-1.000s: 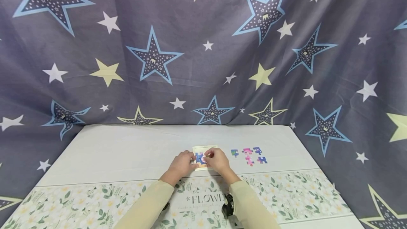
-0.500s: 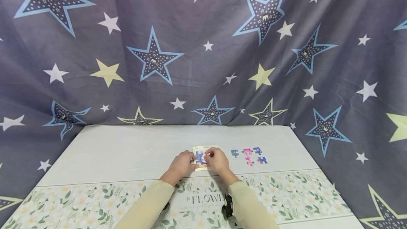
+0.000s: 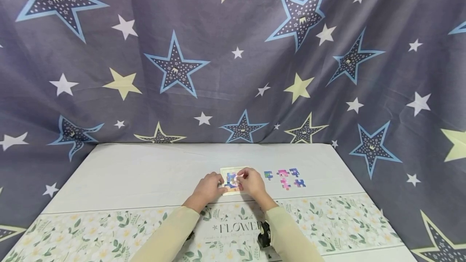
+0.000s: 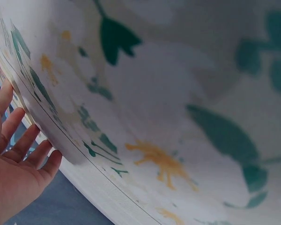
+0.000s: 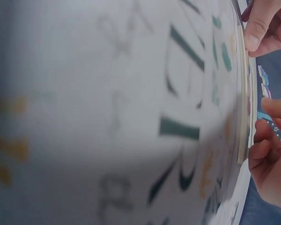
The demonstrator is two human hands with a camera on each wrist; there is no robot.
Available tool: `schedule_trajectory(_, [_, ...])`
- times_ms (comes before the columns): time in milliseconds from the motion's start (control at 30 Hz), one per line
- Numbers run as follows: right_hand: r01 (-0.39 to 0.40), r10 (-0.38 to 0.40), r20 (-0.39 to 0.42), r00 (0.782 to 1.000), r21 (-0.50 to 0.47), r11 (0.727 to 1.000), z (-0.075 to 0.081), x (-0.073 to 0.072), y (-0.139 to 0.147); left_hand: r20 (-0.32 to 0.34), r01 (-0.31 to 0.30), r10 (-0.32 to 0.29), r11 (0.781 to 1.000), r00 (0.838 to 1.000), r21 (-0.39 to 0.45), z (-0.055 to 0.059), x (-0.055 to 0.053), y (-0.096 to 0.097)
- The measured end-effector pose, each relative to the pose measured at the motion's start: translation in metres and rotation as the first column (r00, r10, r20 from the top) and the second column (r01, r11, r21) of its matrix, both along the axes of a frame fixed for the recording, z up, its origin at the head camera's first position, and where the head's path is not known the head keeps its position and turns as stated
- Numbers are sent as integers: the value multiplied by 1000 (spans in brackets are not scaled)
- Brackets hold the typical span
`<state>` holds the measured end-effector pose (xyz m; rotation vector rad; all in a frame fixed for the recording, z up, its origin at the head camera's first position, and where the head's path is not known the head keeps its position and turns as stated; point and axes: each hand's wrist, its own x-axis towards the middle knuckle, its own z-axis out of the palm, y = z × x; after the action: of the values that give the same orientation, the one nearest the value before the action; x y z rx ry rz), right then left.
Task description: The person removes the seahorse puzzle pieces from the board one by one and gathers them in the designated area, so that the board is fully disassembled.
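A small, pale-rimmed puzzle tray point(image 3: 229, 168) lies on the table with joined jigsaw pieces point(image 3: 231, 178) in its left and lower part. My left hand point(image 3: 208, 188) rests at the tray's left side, its thumb on the near left corner. The fingers reach out loosely along the edge in the left wrist view. Over the tray's right half, my right hand point(image 3: 253, 182) pinches a puzzle piece between thumb and forefinger. In the right wrist view this puzzle piece point(image 5: 264, 79) stands tilted above the tray; the hand covers the tray's right rim.
Several loose puzzle pieces point(image 3: 282, 173), pink, blue and green, lie to the right of the tray. A flower-printed band of the tablecloth point(image 3: 145, 229) runs along the near side. Behind the table hangs a star-patterned curtain point(image 3: 204, 31).
My right hand has shifted slightly right with the puzzle piece, showing more of the joined pieces. The left hand stays at the tray's left side.
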<state>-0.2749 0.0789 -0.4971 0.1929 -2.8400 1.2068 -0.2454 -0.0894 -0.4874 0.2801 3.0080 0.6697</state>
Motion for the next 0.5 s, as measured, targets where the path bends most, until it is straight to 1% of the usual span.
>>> schedule_trajectory(167, [18, -17, -16, 1000, 50, 999, 1, 0, 6, -6, 4, -4, 1000, 1000, 6, -1, -1, 0])
schedule_trajectory(333, [26, -22, -48, 999, 79, 997, 0, 1, 14, 7, -4, 4, 1000, 1000, 5, -2, -2, -1])
schedule_trajectory(500, [19, -17, -33, 999, 87, 996, 0, 0, 22, 26, -17, 17, 1000, 1000, 8, -2, -2, 0])
